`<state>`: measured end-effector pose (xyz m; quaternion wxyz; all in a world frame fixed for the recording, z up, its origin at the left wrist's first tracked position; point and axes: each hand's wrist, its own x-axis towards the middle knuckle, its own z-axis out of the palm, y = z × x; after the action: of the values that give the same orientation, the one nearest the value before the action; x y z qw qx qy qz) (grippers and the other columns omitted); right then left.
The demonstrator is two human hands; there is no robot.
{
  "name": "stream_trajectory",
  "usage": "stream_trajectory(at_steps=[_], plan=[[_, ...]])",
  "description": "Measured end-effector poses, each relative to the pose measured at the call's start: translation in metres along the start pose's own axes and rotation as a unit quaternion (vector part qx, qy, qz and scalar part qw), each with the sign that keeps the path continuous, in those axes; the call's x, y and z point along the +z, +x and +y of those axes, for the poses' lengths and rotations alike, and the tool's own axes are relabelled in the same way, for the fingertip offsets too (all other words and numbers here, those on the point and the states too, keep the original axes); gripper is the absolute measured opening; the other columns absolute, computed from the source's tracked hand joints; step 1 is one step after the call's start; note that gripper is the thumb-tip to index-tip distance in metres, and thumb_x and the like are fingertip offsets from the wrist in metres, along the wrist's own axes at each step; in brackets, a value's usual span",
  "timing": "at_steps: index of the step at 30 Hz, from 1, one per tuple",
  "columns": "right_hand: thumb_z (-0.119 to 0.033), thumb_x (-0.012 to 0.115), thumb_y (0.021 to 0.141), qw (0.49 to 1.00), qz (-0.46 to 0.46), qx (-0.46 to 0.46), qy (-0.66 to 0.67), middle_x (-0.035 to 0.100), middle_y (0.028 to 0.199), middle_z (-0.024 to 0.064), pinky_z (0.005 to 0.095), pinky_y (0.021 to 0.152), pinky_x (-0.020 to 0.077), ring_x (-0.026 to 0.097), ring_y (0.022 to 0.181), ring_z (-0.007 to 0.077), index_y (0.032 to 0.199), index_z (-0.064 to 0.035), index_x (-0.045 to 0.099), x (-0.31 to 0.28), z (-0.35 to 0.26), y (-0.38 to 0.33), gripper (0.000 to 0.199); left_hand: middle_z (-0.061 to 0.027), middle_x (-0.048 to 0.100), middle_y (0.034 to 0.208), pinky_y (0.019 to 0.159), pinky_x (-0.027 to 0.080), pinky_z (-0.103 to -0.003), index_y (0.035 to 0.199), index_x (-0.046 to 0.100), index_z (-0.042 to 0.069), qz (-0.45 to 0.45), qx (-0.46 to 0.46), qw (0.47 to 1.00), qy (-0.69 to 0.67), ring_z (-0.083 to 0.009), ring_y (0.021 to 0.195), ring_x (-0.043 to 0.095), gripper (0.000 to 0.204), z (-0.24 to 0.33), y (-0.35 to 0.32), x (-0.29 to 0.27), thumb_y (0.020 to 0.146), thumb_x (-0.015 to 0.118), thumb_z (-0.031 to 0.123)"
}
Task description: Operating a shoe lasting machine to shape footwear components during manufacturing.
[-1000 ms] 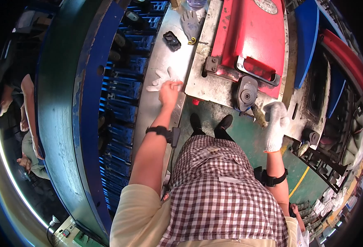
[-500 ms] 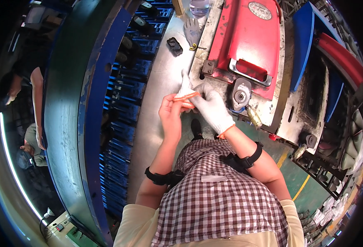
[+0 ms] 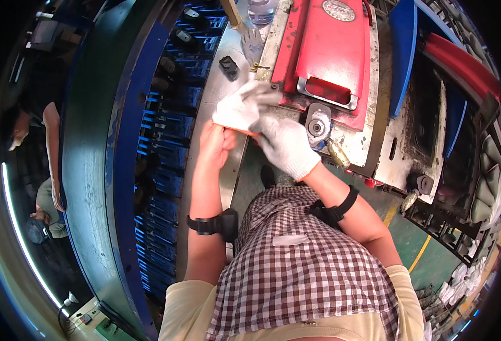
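A white knitted work glove with an orange cuff edge is spread above the metal bench, its finger end blurred by motion. My left hand is bare where it shows, its fingers curled at the cuff; whether any part is inside the glove is hard to make out. My right hand wears a matching white glove. Its fingers close on the right side of the orange cuff, their tips partly hidden. A grey glove lies beyond on the bench, beside a small black object.
A red moulded panel sits on a pale fixture at the right, with a grey round-centred fitting and a wrapped handle. A blue machine frame runs along the left. Another person is at far left. A clear container stands at the back.
The loose glove, bunched between my hands before, is now spread out. Both hands have shifted slightly left, and the bench things sit a little further left in view.
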<state>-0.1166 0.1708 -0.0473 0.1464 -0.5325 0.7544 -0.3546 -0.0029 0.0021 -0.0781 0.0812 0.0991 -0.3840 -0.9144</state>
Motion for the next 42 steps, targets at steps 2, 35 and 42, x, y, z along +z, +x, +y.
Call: stream_trajectory(at_steps=[2,35,42], plan=[[-0.009,0.072,0.083,0.998,0.065,-0.010,-0.026,0.065,0.081,0.0129,0.0468,0.067,0.0523,0.067,0.077,0.0366,0.096,-0.0123,0.064,-0.002,0.001,0.000,0.015,-0.0097,0.067,0.100,0.078,0.053,-0.034,0.125,0.064,0.003,0.055,-0.061,0.977,-0.198,-0.0221,0.090,0.069,0.030,0.000,0.007,0.011,0.101,0.051,0.015],[-0.039,0.066,0.095,0.897,0.039,0.419,0.134,0.064,0.084,0.0108,0.0367,0.071,0.0508,0.063,0.075,0.0224,0.110,-0.0025,0.060,-0.052,0.091,-0.112,0.040,-0.0120,0.065,0.084,0.074,0.049,-0.045,0.096,0.065,0.009,-0.185,0.217,0.489,0.824,-0.0317,0.084,0.066,0.023,-0.054,0.141,0.113,0.089,0.067,0.031],[-0.037,0.068,0.095,0.799,-0.004,0.459,0.388,0.053,0.071,-0.0029,0.0251,0.049,0.0370,0.045,0.055,0.0055,0.106,-0.0054,0.062,-0.053,0.124,-0.119,0.034,-0.0126,0.067,0.077,0.067,0.051,-0.047,0.087,0.062,0.010,-0.181,0.095,0.505,0.838,-0.0329,0.075,0.068,0.034,-0.064,0.159,0.127,0.094,0.060,0.043]])
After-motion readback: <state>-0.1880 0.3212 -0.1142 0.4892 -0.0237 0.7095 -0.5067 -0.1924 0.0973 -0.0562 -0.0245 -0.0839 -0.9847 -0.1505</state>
